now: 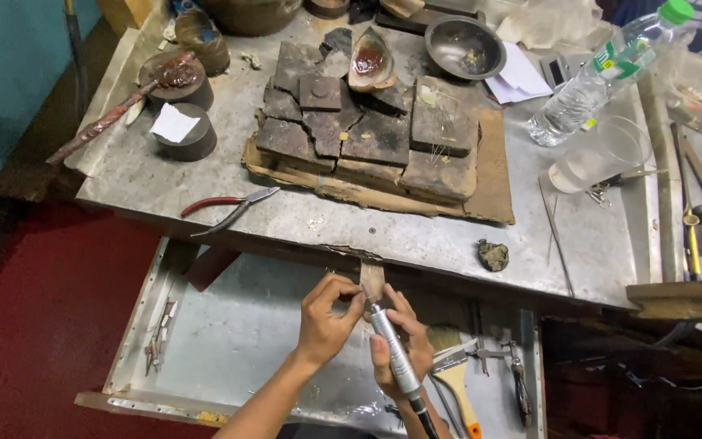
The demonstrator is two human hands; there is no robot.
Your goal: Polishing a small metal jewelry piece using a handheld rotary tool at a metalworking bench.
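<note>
**Hands at the bench peg, rotary tool in the right**

I see my right hand (400, 345) closed around a slim silver rotary handpiece (393, 354), its tip pointing up toward the small wooden peg (372, 279) that juts from the front edge of the bench. My left hand (327, 319) has its fingertips pinched together just beside that tip; whatever it pinches is too small for me to tell.

Beneath both hands lies an open metal-lined drawer (229, 325), with a paintbrush (455, 375) at its right side. The bench top (164, 183) is scuffed grey sheet metal. On it sit cracked dark blocks (367, 134) on cardboard, red-handled pliers (229, 207) near the front edge, a metal bowl (465, 47), a plastic water bottle (603, 73) and a clear cup (599, 154). A red floor (34, 325) and a teal wall (10, 65) are to the left
</note>
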